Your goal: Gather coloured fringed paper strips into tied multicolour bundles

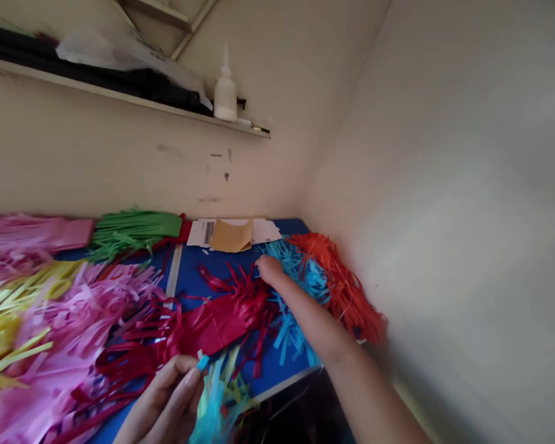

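Note:
At the bottom, my left hand (pixel 173 394) pinches the top of a tassel (pixel 217 404) between thumb and fingers. Its light blue and pale yellow strips hang below, slightly blurred. My right hand (pixel 269 270) reaches far forward, its fingers curled closed by the edge of the light blue fringed paper (pixel 284 250); I cannot make out what is in them. Just left of that hand lies crimson fringed paper (pixel 215 324), spread across the blue table (pixel 268 382). Orange-red fringe (pixel 351 296), with a thin string over it, lies right of the blue fringe, against the wall.
Pink fringed paper (pixel 87 308), yellow strips (pixel 4 327) and a green fringed bundle (pixel 139 225) cover the left side. Brown card (pixel 231 235) rests on white papers (pixel 266 230) at the back. Above, a shelf (pixel 134 98) carries a white nozzle bottle (pixel 225 95). A wall (pixel 444 185) bounds the right.

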Demonstrator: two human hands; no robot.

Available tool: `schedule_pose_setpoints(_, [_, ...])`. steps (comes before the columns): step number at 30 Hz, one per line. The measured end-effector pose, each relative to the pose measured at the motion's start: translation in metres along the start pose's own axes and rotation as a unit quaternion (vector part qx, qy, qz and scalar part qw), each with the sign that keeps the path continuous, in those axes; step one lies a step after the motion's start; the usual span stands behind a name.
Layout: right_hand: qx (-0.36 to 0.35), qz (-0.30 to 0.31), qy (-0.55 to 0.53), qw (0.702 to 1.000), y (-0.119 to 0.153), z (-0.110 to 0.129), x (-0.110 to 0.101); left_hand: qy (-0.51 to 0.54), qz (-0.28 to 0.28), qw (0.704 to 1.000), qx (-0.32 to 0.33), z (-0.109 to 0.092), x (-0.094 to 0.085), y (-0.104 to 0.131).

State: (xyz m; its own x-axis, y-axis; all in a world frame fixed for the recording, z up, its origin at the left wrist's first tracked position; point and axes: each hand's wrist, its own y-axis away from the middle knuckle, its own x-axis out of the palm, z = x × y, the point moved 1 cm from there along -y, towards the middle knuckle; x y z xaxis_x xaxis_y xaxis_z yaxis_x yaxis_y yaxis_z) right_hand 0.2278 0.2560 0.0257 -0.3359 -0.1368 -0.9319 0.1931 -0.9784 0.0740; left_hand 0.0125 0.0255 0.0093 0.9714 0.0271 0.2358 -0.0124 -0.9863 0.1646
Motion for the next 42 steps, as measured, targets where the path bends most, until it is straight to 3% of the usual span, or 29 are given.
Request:
schedule_pose_setpoints(3, [-0.006,0.009,0.002,1.000,0.007,0.011,-0.002,-0.037,-0.011,0.999,-0.025,0.001,-0.004,-0.003])
schedule_pose_setpoints(5, [-0.032,0.006,-0.025,0.999,0.027,0.024,-0.003,-0.074,-0.011,0.997,-0.014,-0.002,-0.007,-0.002])
schedule_pose_setpoints(9, [-0.130,0.024,-0.170,0.977,0.108,0.057,0.015,-0.152,-0.018,0.987,0.049,-0.009,-0.012,0.004])
schedule_pose_setpoints(12, [-0.148,0.016,-0.484,0.863,0.172,0.075,0.040,-0.217,-0.016,0.967,0.134,-0.015,-0.011,0.008])
schedule_pose_setpoints(15, [-0.095,0.008,-0.662,0.743,0.205,0.079,0.064,-0.267,-0.016,0.944,0.196,-0.019,-0.006,0.012])
schedule_pose_setpoints(17, [-0.068,0.003,-0.717,0.694,0.212,0.079,0.075,-0.286,-0.017,0.935,0.211,-0.020,-0.003,0.015])
schedule_pose_setpoints(19, [-0.044,-0.007,-0.743,0.667,0.213,0.078,0.081,-0.295,-0.013,0.928,0.228,-0.020,0.000,0.018])
schedule_pose_setpoints(25, [-0.009,-0.038,-0.759,0.650,0.217,0.081,0.082,-0.307,-0.010,0.915,0.262,-0.019,0.003,0.023])
schedule_pose_setpoints(32, [-0.022,-0.060,-0.742,0.668,0.224,0.087,0.078,-0.319,-0.011,0.907,0.274,-0.023,0.008,0.025])
schedule_pose_setpoints(42, [-0.023,-0.100,-0.691,0.715,0.230,0.088,0.070,-0.327,0.000,0.904,0.276,-0.026,0.009,0.028])
